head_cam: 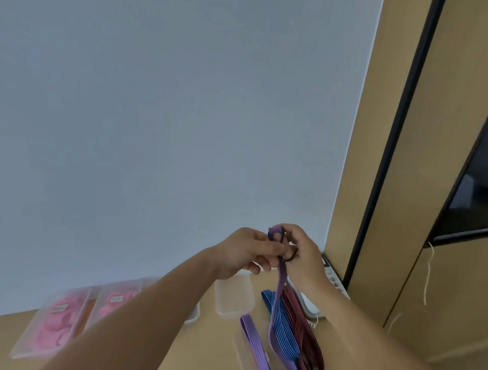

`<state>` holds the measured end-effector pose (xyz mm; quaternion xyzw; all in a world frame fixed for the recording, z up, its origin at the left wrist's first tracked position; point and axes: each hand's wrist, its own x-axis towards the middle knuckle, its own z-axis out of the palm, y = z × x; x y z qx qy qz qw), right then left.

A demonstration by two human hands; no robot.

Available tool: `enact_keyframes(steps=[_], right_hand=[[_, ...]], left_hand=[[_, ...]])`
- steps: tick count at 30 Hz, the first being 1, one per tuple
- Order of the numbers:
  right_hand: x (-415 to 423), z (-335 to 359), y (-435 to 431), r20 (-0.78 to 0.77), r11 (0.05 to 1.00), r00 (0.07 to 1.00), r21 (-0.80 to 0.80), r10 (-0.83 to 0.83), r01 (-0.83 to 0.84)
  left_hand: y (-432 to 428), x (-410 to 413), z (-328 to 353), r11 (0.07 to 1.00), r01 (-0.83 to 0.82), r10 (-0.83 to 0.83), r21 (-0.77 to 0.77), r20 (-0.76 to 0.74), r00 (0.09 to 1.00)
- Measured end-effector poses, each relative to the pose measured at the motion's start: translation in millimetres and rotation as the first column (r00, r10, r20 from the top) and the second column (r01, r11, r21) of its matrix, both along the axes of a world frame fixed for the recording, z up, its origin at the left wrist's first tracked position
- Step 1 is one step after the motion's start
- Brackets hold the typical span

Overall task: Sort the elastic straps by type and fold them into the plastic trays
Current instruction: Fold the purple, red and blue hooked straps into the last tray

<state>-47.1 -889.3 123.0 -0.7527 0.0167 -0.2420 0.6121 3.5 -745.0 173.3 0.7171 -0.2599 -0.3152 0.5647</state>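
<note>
Both my hands are raised above the table and meet at the top of a purple striped elastic strap [281, 283]. My left hand [246, 252] pinches the strap's upper end. My right hand [300, 252] grips the same end, fingers curled round it. The strap hangs down from the hands to the table. Below lie a blue striped strap [284, 330], a dark red striped strap [300, 321] and a lighter purple strap [253, 339]. An empty clear plastic tray [234, 296] sits just beneath my left hand. Another clear tray [243, 353] lies partly under the straps.
Two clear trays holding pink straps [56, 321] [114, 303] stand at the left of the wooden table [187, 350]. A white device with a cord [310, 307] sits at the table's right end against a wooden cabinet [447, 260]. A grey wall fills the background.
</note>
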Motion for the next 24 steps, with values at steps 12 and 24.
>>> enact_keyframes(steps=[12, 24], right_hand=[[4, 18, -2, -0.025, 0.899, 0.957, 0.350, 0.290, -0.264], [11, 17, 5, -0.079, 0.931, 0.974, 0.319, 0.210, -0.175]], left_hand=[[12, 26, 9, 0.976, -0.193, 0.210, -0.104, 0.187, 0.960], [17, 34, 5, 0.978, -0.193, 0.207, -0.080, 0.262, 0.942]])
